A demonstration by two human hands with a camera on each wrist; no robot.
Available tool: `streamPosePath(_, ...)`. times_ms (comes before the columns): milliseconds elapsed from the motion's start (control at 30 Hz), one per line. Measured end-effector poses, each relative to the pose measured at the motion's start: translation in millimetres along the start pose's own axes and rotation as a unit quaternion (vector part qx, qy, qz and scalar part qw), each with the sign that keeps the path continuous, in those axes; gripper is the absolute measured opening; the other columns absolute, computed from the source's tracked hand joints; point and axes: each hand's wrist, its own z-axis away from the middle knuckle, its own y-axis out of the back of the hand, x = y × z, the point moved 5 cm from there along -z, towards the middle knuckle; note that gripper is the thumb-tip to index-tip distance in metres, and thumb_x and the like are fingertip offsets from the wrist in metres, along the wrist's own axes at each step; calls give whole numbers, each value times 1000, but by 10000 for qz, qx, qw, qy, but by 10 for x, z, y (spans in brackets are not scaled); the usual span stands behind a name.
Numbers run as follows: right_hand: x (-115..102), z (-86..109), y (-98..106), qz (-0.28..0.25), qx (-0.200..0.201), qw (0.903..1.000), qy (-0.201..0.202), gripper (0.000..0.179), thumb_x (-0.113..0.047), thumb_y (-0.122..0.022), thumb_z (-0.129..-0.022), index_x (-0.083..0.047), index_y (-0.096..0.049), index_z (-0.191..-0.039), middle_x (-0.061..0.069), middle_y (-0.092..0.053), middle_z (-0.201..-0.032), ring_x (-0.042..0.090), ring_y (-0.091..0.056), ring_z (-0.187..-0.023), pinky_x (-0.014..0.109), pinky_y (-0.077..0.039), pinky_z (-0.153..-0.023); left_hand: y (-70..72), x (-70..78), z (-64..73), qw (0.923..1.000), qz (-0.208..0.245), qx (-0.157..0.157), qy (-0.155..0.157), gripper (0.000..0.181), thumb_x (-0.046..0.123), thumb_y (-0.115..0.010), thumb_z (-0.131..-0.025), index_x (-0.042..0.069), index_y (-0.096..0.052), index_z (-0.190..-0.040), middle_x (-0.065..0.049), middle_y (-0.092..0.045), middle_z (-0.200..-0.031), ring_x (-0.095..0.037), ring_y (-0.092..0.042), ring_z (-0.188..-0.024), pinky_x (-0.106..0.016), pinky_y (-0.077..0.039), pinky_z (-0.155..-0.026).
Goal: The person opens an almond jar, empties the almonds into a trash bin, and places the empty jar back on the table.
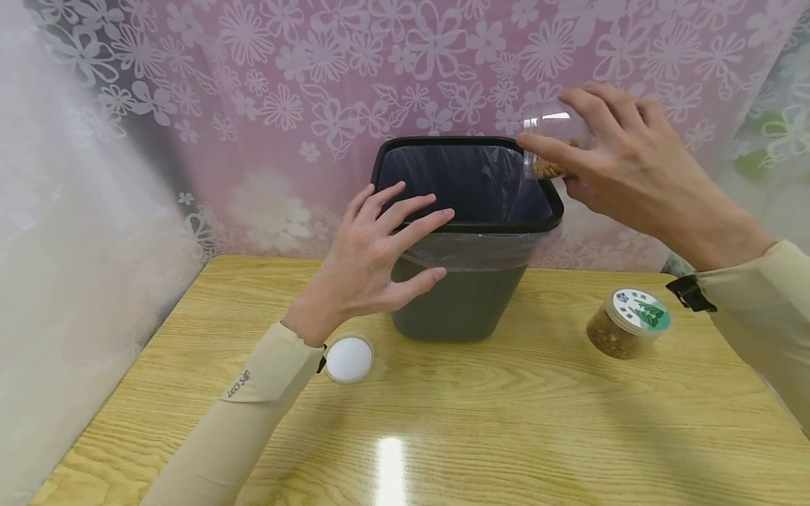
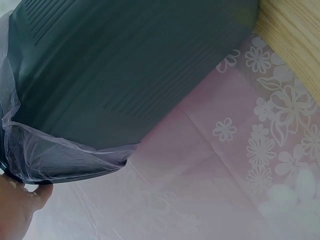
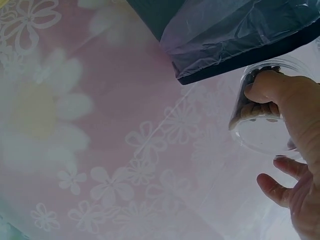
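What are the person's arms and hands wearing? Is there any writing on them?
The left hand and right hand are bare, with no gloves. The left sleeve and right sleeve are plain beige. Dark lettering runs near the left cuff. A black buckle sits at the right wrist, and a small black piece peeks out at the left.

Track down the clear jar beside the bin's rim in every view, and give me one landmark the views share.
Head: upper right of centre, the clear jar overlaps the right rim of the bin.
Left wrist: not in it.
Right wrist: right of centre, around mid-height, below the bin's dark rim.
Shared landmark: the bin, partly or mostly visible in all three.
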Motion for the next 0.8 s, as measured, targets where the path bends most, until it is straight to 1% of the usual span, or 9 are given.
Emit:
streamPosePath(100, -8, -10, 2, 59, 105, 9999, 68, 96, -5, -90, -67, -28, -45, -149, 31, -42, -149, 51, -42, -134, 68, -47, -83, 0, 1, 2, 10000, 4, -8, 3, 62, 57, -65, -91, 29, -57, -146, -4, -60, -145, -38, -46, -144, -67, -29, -119)
streamPosePath(267, -13, -11, -1, 143, 205, 9996, 133, 98, -3, -89, -66, -29, -45, -149, 30, -42, -149, 50, -42, -135, 68, -47, -82, 1, 1, 2, 10000, 3, 4, -9, 62, 57, -65, -91, 29, -57, -146, -4, -60, -145, -38, -46, -144, -67, -30, -119)
streamPosePath(500, -13, -16, -8, 190, 121, 9996, 144, 101, -4, -92, -65, -30, -44, -150, 30, -41, -150, 50, -40, -136, 68, -47, -83, 0, -4, -2, 10000, 27, 40, -18, 63, 57, -66, -91, 29, -57, -146, -4, -60, -145, -38, -46, -144, -67, -30, -119)
streamPosePath(800, -28, -28, -19, 120, 132, 9998, 135, 98, -4, -91, -66, -30, -44, -149, 29, -40, -151, 50, -39, -137, 69, -47, -85, -1, -6, -1, 10000, -2, 87, -46, 63, 56, -66, -91, 28, -58, -146, -5, -61, -144, -38, -47, -143, -66, -31, -118)
